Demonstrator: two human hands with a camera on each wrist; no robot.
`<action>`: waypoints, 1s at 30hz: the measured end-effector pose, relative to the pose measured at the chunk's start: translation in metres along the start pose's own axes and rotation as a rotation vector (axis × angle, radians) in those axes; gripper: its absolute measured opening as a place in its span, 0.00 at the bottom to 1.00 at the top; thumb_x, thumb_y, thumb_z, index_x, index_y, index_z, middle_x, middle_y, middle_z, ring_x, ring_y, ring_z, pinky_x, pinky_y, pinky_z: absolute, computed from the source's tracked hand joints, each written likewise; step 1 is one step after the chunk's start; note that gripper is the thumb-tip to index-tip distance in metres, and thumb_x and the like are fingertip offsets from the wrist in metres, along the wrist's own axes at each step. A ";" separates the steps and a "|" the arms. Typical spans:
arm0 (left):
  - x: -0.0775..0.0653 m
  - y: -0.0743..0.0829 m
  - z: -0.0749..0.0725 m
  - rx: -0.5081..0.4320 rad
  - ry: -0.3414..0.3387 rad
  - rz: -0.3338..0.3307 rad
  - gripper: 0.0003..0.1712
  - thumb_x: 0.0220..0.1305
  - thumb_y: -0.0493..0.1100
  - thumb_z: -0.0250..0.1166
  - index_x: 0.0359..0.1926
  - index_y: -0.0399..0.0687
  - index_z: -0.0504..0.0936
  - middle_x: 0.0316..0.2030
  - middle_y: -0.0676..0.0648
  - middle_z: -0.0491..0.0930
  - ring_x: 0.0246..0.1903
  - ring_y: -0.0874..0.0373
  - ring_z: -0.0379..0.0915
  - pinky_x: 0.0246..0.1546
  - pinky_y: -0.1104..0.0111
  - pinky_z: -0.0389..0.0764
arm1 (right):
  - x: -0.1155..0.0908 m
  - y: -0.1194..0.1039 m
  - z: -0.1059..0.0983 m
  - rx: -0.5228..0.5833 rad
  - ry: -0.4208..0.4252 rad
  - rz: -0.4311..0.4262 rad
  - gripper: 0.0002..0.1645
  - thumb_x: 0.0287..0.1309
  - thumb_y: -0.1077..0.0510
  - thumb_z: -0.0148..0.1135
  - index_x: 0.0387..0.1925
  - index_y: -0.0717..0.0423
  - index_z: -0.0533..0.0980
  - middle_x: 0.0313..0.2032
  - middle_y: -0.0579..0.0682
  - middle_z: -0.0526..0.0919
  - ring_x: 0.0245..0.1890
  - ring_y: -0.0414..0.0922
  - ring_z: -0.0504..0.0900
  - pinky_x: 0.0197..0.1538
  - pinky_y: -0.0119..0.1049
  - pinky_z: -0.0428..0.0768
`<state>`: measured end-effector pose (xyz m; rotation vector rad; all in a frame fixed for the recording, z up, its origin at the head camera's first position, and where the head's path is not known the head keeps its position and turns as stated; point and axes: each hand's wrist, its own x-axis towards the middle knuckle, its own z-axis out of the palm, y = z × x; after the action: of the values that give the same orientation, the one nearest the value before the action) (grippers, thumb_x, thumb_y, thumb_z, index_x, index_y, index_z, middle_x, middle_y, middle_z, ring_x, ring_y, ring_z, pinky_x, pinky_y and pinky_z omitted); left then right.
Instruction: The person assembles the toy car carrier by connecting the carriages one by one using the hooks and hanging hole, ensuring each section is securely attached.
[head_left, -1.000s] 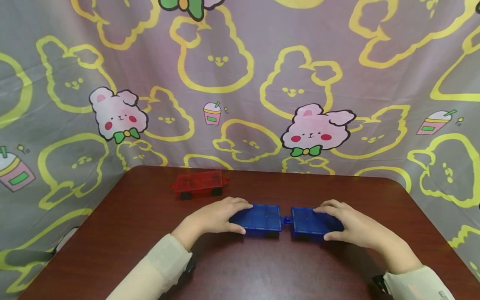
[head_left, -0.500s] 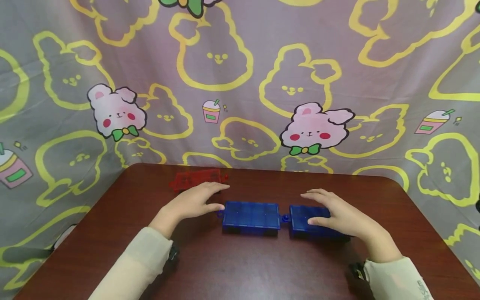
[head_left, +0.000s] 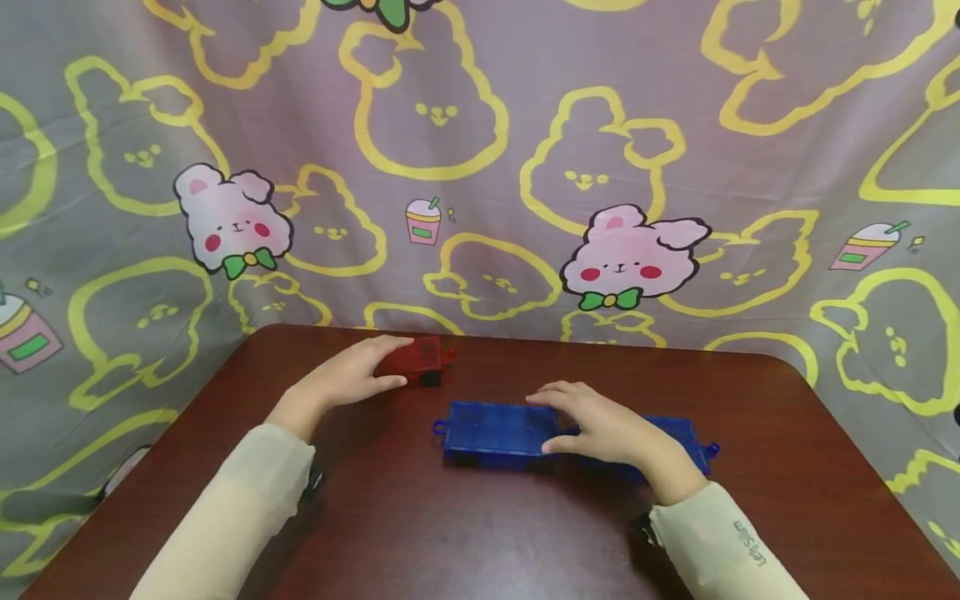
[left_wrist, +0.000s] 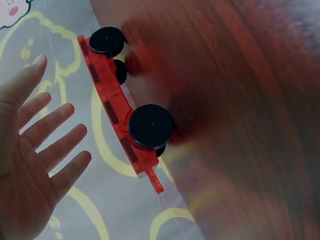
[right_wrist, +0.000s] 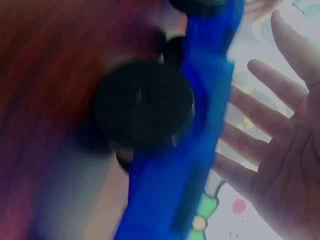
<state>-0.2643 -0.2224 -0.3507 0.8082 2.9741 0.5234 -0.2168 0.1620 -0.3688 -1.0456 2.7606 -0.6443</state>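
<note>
A red see-through toy car base [head_left: 425, 360] on black wheels stands near the table's back edge. My left hand [head_left: 341, 377] hovers over its left part, fingers spread and apart from it in the left wrist view, where the red base's side and black wheels [left_wrist: 151, 126] show. Toward the middle is a blue toy car base [head_left: 483, 429], with a second blue base [head_left: 678, 435] to its right. My right hand [head_left: 603, 427] is above where the two meet and hides that joint. Its fingers [right_wrist: 255, 112] are extended beside a blurred blue base [right_wrist: 175, 175], gripping nothing.
The dark reddish-brown table [head_left: 465, 533] has rounded back corners. A grey curtain [head_left: 480, 208] with yellow outlined bears and pink rabbits hangs right behind it. A small ring [head_left: 440, 427] sticks out left of the blue base, a hook [head_left: 711, 451] out right.
My left hand has let go of the left blue base and moved left and back to the red one. The right hand has left the right blue base's end and shifted left.
</note>
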 end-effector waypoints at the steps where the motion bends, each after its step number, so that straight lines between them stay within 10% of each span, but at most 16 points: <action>1: 0.002 -0.001 0.000 -0.006 0.001 -0.005 0.39 0.64 0.48 0.68 0.72 0.42 0.65 0.69 0.39 0.69 0.69 0.40 0.63 0.70 0.45 0.63 | 0.003 -0.002 0.002 0.000 -0.006 0.001 0.40 0.56 0.44 0.71 0.68 0.49 0.70 0.67 0.53 0.72 0.62 0.52 0.72 0.64 0.55 0.75; 18: 0.037 -0.023 0.018 -0.090 -0.069 -0.100 0.41 0.62 0.47 0.71 0.71 0.38 0.66 0.66 0.34 0.70 0.63 0.38 0.68 0.64 0.44 0.71 | 0.029 -0.022 0.024 0.007 -0.110 -0.011 0.40 0.55 0.45 0.72 0.68 0.45 0.70 0.69 0.52 0.69 0.69 0.54 0.67 0.67 0.55 0.71; 30: 0.039 -0.025 0.016 0.015 -0.110 -0.130 0.41 0.63 0.48 0.70 0.72 0.41 0.65 0.70 0.36 0.65 0.70 0.35 0.57 0.68 0.41 0.62 | 0.024 -0.019 0.022 0.013 -0.099 -0.016 0.35 0.57 0.48 0.72 0.66 0.44 0.72 0.66 0.51 0.71 0.67 0.54 0.69 0.67 0.56 0.71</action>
<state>-0.3090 -0.2179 -0.3714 0.6170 2.9068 0.4360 -0.2178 0.1255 -0.3798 -1.0675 2.6625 -0.5952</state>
